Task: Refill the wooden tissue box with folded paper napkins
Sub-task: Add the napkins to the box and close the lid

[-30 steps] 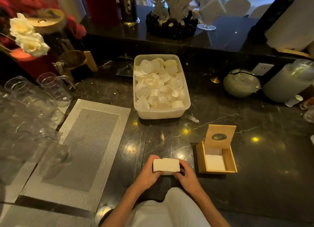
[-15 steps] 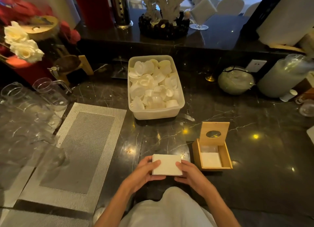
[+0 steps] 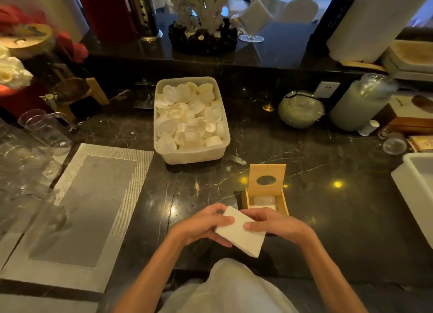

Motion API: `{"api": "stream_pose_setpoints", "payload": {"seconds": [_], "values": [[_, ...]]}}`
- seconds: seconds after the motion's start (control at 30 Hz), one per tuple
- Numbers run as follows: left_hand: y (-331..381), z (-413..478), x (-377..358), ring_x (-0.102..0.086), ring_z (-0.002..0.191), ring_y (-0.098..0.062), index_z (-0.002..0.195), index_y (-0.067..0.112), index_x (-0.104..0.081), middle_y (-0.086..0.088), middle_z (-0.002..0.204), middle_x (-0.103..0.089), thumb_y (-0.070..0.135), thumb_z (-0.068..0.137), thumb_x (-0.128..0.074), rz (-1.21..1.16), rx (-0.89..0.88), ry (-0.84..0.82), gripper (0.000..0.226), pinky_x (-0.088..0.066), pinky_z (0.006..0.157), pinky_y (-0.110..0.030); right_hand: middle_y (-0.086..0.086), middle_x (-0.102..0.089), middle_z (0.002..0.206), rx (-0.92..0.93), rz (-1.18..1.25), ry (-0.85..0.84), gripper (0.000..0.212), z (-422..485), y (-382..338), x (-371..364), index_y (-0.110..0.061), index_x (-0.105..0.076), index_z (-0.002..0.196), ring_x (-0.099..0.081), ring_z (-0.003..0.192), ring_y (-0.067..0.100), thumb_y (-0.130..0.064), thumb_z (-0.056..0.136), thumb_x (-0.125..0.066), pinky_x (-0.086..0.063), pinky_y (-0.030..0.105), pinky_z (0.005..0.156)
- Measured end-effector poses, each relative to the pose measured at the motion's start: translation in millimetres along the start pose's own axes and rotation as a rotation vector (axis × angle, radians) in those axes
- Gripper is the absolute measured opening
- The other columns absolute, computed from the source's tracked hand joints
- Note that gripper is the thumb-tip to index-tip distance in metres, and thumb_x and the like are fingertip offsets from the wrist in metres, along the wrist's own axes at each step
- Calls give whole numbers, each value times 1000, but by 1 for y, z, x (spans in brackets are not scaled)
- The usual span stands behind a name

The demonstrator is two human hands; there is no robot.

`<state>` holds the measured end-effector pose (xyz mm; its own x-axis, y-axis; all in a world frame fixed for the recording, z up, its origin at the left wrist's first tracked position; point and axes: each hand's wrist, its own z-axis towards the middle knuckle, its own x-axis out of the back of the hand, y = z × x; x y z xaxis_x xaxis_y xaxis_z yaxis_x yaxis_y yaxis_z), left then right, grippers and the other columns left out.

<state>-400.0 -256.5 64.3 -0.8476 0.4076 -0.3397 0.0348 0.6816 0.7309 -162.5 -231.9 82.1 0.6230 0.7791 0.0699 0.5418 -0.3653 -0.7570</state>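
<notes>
A person's 2 bare hands hold a stack of folded white paper napkins [image 3: 241, 232] above the near edge of a dark marble table [image 3: 328, 195]. The left hand [image 3: 201, 225] grips the stack's left side, thumb on top and fingers curled beneath. The right hand [image 3: 271, 222] grips the right side, thumb pressed on the top face and fingers wrapped around the far edge. The stack is tilted, its far left corner raised and its near right corner pointing down toward the person's pale clothing [image 3: 229, 289].

Just beyond the right hand stands the wooden tissue box [image 3: 264, 199], small and square. Its lid [image 3: 267, 179], with an oval hole in the middle, is propped upright at the back. Some white napkins already lie inside the open box; how many cannot be told.

Farther back, near the middle of the table, sits a pale plastic tub [image 3: 191, 153] heaped with small white dishes. To the left lies a grey woven placemat [image 3: 93, 202], and past it a cluster of clear glass jugs [image 3: 44, 127]. To the right, against the back ledge, are a round glass jar [image 3: 301, 109] and a taller frosted jar [image 3: 358, 104]. A white tray's corner [image 3: 414, 179] enters at the right edge.
</notes>
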Motion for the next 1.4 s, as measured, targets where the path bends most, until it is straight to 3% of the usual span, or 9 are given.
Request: {"api": "stream_pose_setpoints", "payload": {"seconds": [0.17, 0.27, 0.37, 0.47, 0.6, 0.73, 0.93, 1.2, 1.4], "values": [[13, 17, -26, -67, 114, -26, 130, 15, -50, -14, 129, -61, 39, 89, -69, -17, -43, 3, 50, -61, 85, -45, -2, -66, 120, 27, -40, -30, 43, -15, 9, 35, -30, -57, 132, -64, 111, 13, -39, 90, -64, -52, 32, 96], [14, 33, -37, -70, 106, -33, 131, 11, -51, -17, 120, -67, 46, 98, -52, -114, -128, 91, 48, -63, 77, -37, 2, -70, 120, 60, 214, 40, 53, -20, 33, 60, -24, -56, 131, -67, 112, 20, -34, 82, -73, -55, 39, 95], [2, 50, -49, -70, 94, -24, 134, 14, -46, -12, 115, -66, 37, 99, -53, 47, -132, 390, 42, -61, 82, -40, 8, -72, 119, 77, 588, 132, 67, -23, 67, 75, -15, -51, 133, -67, 112, 26, -26, 74, -81, -60, 40, 84], [-17, 69, -55, -59, 107, -12, 145, 29, -32, 2, 134, -52, 30, 97, -57, 137, -96, 420, 54, -57, 91, -36, 10, -68, 125, 113, 705, 187, 71, -25, 86, 91, -18, -49, 135, -66, 114, 28, -24, 73, -83, -59, 38, 82], [-34, 85, -68, -50, 123, -17, 149, 38, -24, 10, 135, -42, 20, 97, -57, 70, -68, 357, 64, -50, 103, -41, 3, -61, 128, 82, 433, 213, 65, -25, 69, 113, -30, -46, 135, -68, 109, 19, -26, 78, -77, -59, 34, 81], [-47, 89, -70, -48, 130, -21, 148, 38, -28, 5, 144, -40, 10, 98, -53, 47, -99, 386, 63, -48, 106, -43, -4, -56, 131, 81, -61, 105, 59, -15, 31, 124, -37, -38, 138, -61, 118, 15, -29, 87, -66, -54, 37, 98], [-56, 90, -70, -47, 127, -14, 151, 34, -28, 0, 154, -35, 6, 98, -49, 13, -101, 418, 64, -49, 105, -35, -1, -51, 135, -161, -675, -20, 57, 28, -9, 114, -37, -37, 139, -48, 124, 19, -19, 91, -62, -38, 37, 102], [-59, 96, -72, -44, 132, -15, 148, 39, -31, 4, 153, -37, 11, 97, -51, 7, -97, 442, 62, -48, 105, -36, 4, -47, 143, -233, -995, -95, 61, 49, -19, 91, -34, -34, 144, -44, 131, 26, -19, 91, -60, -38, 42, 107], [-62, 99, -73, -48, 132, -17, 150, 35, -29, 3, 151, -41, 8, 97, -52, -14, -98, 449, 64, -51, 99, -33, 7, -47, 142, -207, -1022, -84, 57, 49, -11, 79, -24, -35, 145, -45, 130, 27, -9, 92, -52, -40, 38, 102]]}}
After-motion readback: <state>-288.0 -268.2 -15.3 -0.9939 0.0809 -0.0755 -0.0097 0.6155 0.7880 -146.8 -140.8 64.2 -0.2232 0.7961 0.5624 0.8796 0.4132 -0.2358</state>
